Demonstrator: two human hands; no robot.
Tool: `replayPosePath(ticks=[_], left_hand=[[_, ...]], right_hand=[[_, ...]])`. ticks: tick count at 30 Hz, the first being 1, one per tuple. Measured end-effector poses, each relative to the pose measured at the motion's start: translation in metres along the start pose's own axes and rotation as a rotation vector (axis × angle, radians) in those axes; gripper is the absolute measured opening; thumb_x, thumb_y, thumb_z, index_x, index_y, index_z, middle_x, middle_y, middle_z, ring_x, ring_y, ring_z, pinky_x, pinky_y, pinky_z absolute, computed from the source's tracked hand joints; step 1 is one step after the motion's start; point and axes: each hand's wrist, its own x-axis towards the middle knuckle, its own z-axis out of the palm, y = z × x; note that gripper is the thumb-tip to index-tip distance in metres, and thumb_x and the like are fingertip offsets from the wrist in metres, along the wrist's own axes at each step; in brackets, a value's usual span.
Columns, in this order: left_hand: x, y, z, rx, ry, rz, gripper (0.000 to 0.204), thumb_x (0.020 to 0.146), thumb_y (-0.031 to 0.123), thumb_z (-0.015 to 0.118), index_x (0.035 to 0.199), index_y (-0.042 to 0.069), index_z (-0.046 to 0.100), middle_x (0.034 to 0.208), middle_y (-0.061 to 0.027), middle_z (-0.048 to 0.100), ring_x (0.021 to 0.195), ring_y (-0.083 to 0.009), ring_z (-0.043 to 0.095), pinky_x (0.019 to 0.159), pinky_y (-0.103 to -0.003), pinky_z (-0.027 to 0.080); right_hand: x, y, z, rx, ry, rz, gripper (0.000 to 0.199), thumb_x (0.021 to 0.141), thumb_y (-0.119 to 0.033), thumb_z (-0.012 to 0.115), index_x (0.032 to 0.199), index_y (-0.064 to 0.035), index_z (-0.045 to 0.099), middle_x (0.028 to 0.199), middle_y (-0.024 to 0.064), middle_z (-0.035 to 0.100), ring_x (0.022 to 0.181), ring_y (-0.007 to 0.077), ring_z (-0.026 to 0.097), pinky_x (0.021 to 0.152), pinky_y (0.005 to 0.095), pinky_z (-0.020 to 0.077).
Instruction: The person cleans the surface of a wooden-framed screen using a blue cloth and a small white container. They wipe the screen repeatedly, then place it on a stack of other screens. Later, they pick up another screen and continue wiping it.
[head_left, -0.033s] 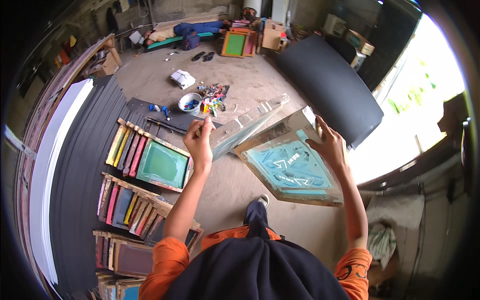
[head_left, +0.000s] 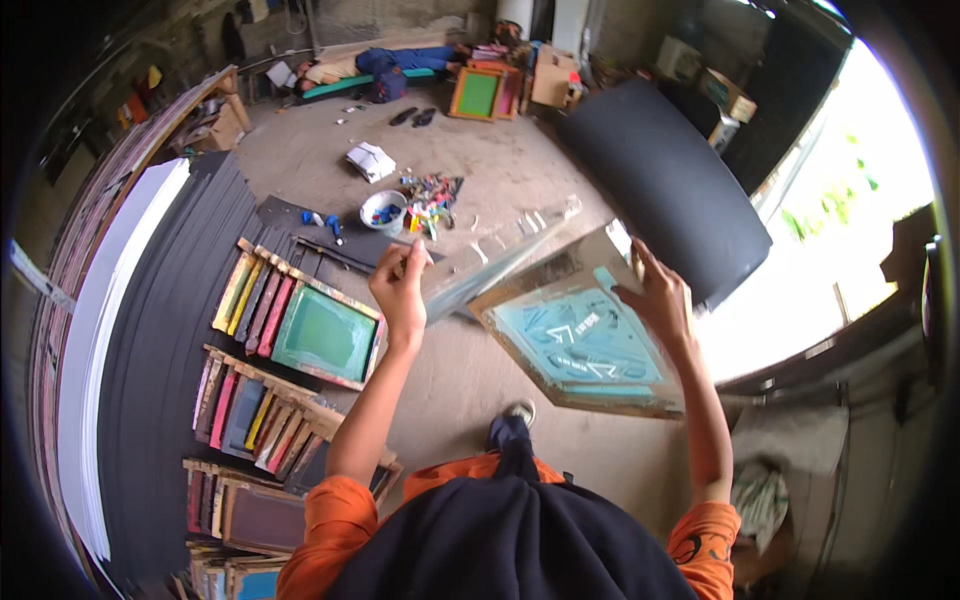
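A person in an orange top and dark apron looks down at their own two raised arms. The right hand (head_left: 660, 298) grips the far edge of a wooden-framed printing screen (head_left: 580, 340) with a pale blue-green mesh; the fingers curl over the frame's rim and the screen tilts down toward the person's body. The left hand (head_left: 402, 283) is closed in a narrow pinch around one end of a clear plastic sheet (head_left: 490, 262), which stretches from this hand across to the upper edge of the screen, just left of the right hand. The sheet looks shiny and see-through, and how far it overlaps the screen cannot be told.

Below the screen, one foot in a shoe (head_left: 515, 412) stands on the concrete floor (head_left: 520, 170).

To the left of the left hand and lower, a screen with green mesh (head_left: 327, 333) lies flat, with rows of stacked frames (head_left: 255, 410) in many colours just beside it.

Just beyond the left hand, a small white bowl (head_left: 383, 210) sits near a scatter of small coloured objects (head_left: 432, 195). Beyond the right hand a large dark board (head_left: 660, 190) leans at an angle. Farthest away, a person lying down (head_left: 370, 68) rests by the back wall, near another green framed screen (head_left: 476, 94).
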Motion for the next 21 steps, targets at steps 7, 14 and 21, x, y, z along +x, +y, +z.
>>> replayPosePath(ticks=[7,14,21], left_hand=[[0.077,-0.039,0.106,0.049,0.066,0.095,0.027,0.083,0.011,0.057,0.06,-0.002,0.052,0.064,-0.002,0.05,0.062,-0.0086,0.045,0.059,-0.025,0.035],[0.16,-0.087,0.219,0.067,0.144,0.105,0.023,0.083,0.009,0.058,0.064,-0.003,0.054,0.065,-0.0033,0.053,0.063,-0.0098,0.048,0.06,-0.025,0.038],[0.258,-0.146,0.316,-0.09,0.222,0.09,0.02,0.084,0.008,0.056,0.066,-0.001,0.052,0.065,-0.003,0.053,0.063,-0.0094,0.048,0.063,-0.024,0.039]], right_hand=[[0.155,0.08,0.002,-0.044,0.021,-0.261,0.072,0.058,-0.023,0.077,0.124,-0.016,0.048,0.077,0.0078,0.062,0.06,0.0197,0.056,0.065,0.0329,0.0476],[0.291,0.158,0.019,-0.158,0.024,-0.446,0.074,0.059,-0.025,0.076,0.125,-0.0116,0.046,0.079,0.0067,0.063,0.06,0.0182,0.056,0.066,0.0292,0.0461],[0.439,0.241,0.035,-0.163,-0.011,-0.529,0.073,0.063,-0.029,0.073,0.127,-0.0136,0.042,0.077,0.0068,0.06,0.065,0.0214,0.059,0.069,0.0325,0.0466]])
